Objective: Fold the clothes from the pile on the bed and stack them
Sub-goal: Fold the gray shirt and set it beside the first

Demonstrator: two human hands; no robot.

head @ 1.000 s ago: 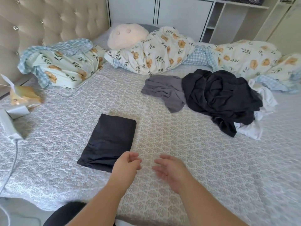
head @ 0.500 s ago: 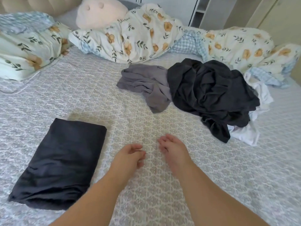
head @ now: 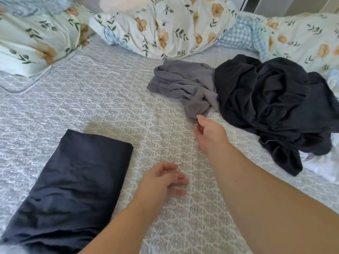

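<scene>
A folded dark navy garment (head: 73, 187) lies on the patterned bedspread (head: 110, 99) at the near left. The unfolded pile sits at the right: a crumpled grey garment (head: 185, 83), a big black garment (head: 271, 105) beside it, and white cloth (head: 322, 167) under the black one. My right hand (head: 209, 132) reaches out, its fingertips right at the near tip of the grey garment, fingers loosely curled and holding nothing. My left hand (head: 161, 180) hovers low over the bedspread just right of the folded garment, fingers relaxed and empty.
Floral pillows (head: 165, 28) and a bunched floral duvet (head: 300, 37) with a blue checked lining line the far side of the bed. Another floral pillow (head: 33, 37) lies at the far left. Bare bedspread stretches between the folded garment and the pile.
My right hand has stretched forward and right from the middle of the bed up to the grey garment's tip. The view has moved closer to the pile. The left hand stayed low.
</scene>
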